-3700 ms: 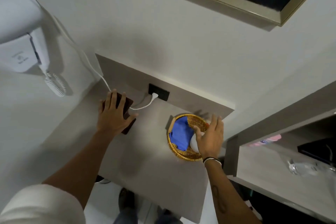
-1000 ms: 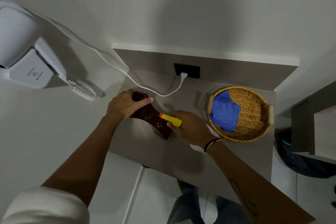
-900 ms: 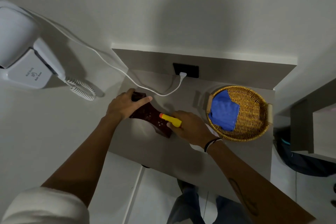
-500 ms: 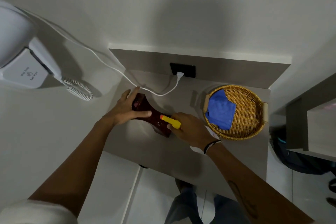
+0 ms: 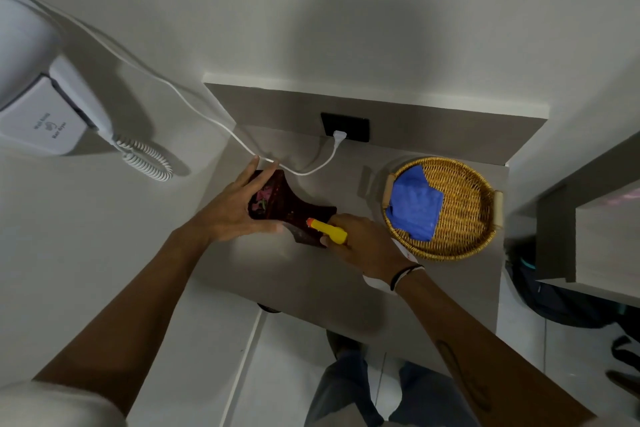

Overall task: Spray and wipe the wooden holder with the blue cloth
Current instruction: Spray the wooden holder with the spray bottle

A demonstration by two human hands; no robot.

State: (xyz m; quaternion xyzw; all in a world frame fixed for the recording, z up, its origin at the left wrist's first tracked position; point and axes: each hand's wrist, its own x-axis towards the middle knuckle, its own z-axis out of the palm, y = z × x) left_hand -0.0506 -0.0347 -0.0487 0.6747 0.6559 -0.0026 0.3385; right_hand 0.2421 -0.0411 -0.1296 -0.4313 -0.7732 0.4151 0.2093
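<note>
The dark wooden holder lies tilted on the grey shelf, its open end toward the wall. My left hand grips that open end, fingers spread around it. My right hand is closed on a spray bottle; only its yellow nozzle with a red tip and a bit of white body show, the tip almost touching the holder's base. The blue cloth lies folded in the wicker basket to the right, untouched.
A white wall hair dryer with a coiled cord hangs at the left. Its white cable runs to a black socket just behind the holder. A grey cabinet stands at the right. My legs show below the shelf edge.
My right hand took the spray bottle out of the basket and brought it to the holder. My left hand has since shifted its grip, fingers opening around the holder's top end, tilting it.
</note>
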